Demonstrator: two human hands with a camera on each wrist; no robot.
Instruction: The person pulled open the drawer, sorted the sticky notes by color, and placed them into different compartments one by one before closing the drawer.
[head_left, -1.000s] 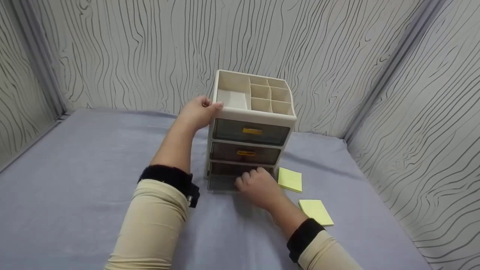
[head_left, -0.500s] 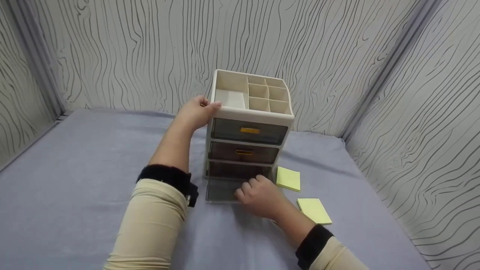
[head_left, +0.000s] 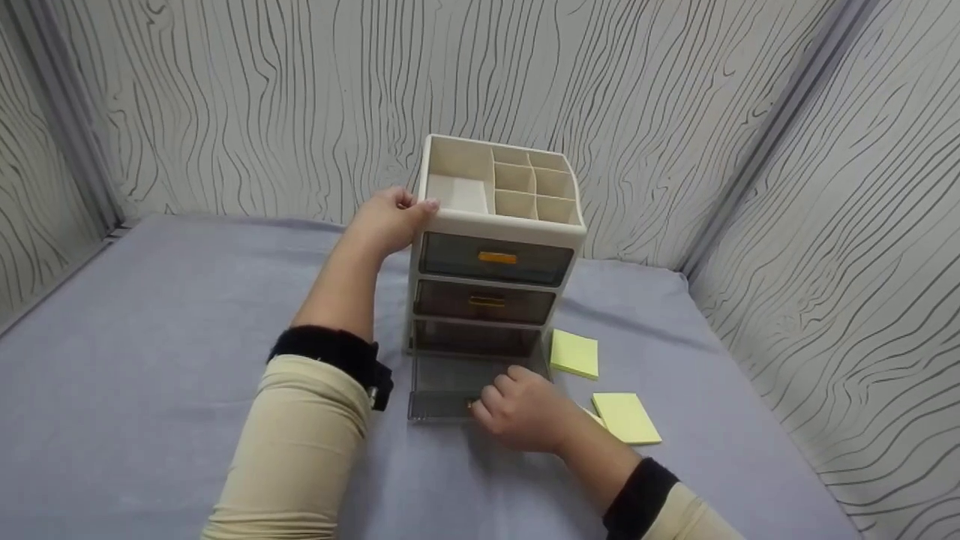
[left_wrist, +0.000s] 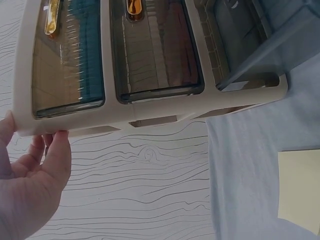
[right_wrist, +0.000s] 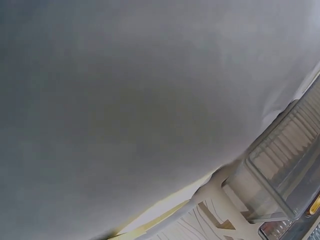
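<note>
A cream desktop organizer (head_left: 504, 223) with three smoky drawers stands on the cloth, its top divided into compartments. My left hand (head_left: 386, 223) grips its upper left edge, thumb on the rim; the left wrist view shows the thumb (left_wrist: 60, 155) against that edge. Down at the front, my right hand (head_left: 525, 411) has its fingers curled at the handle of the bottom drawer (head_left: 439, 405), which is pulled well out. The handle is mostly hidden by the fingers. Ribbed drawer walls (right_wrist: 287, 140) appear in the right wrist view, without the hand.
Yellow sticky note pads lie right of the organizer: one pad (head_left: 575, 354) beside it, another pad (head_left: 628, 418) nearer, with a pale corner showing by the right wrist. A wood-grain patterned wall (head_left: 300, 97) stands behind. Lavender cloth (head_left: 187, 337) covers the table.
The bottom drawer has come further out toward me, my right hand moving with it. My left hand keeps its hold on the organizer's top edge.
</note>
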